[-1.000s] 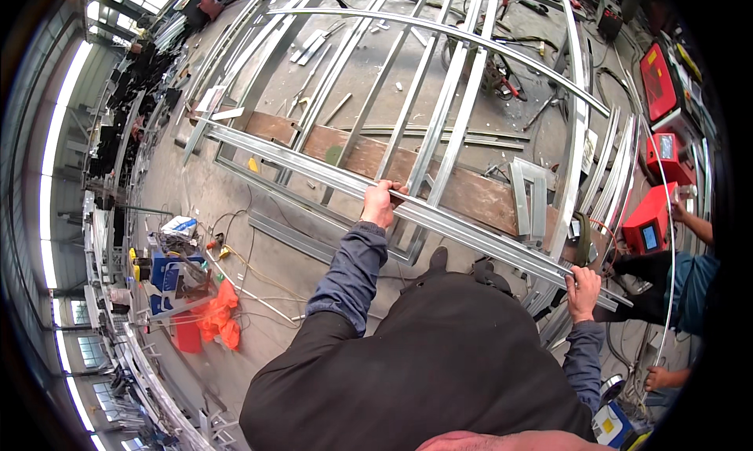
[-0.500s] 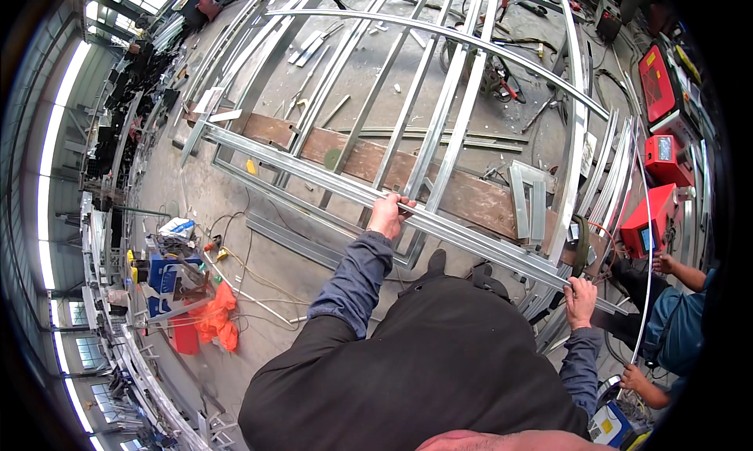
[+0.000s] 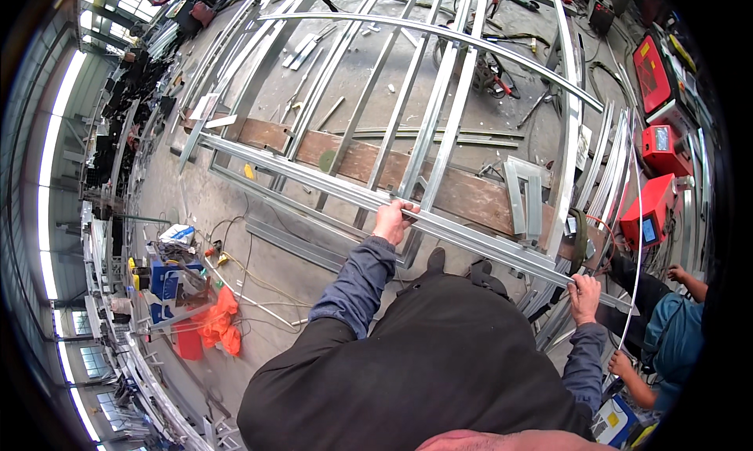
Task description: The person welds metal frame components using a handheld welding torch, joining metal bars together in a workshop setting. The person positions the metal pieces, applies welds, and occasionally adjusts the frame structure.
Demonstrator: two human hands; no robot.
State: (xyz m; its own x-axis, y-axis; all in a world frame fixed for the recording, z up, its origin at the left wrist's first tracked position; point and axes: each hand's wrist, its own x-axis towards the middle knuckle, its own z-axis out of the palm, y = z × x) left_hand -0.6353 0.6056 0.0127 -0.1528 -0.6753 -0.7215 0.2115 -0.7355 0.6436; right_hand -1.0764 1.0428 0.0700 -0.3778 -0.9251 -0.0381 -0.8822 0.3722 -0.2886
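Observation:
A long silver metal bar point(image 3: 329, 187) lies across the near side of a welded-looking metal frame point(image 3: 381, 110). My left hand point(image 3: 392, 221) is closed round it near the middle, with the fingers curled over its far edge. Close to its right end, my right hand point(image 3: 583, 298) also grips the bar, thumb side up. Several parallel rails of the frame run away from me beyond the bar. Under the rails lies a rusty brown beam point(image 3: 353, 156). The undersides of both hands' grips are hidden.
At the right, a co-worker in a teal shirt point(image 3: 673, 329) holds a long thin pale strip point(image 3: 637, 255). Red machines point(image 3: 649, 212) stand behind that person. Orange cloth point(image 3: 223, 323), cables and a blue box point(image 3: 165, 278) lie on the left. Loose metal profiles point(image 3: 294, 243) rest on the floor.
Both my hands keep their hold on the bar, barely moved. The co-worker's lower hand and the pale strip have shifted slightly left. The whole view has shifted a little.

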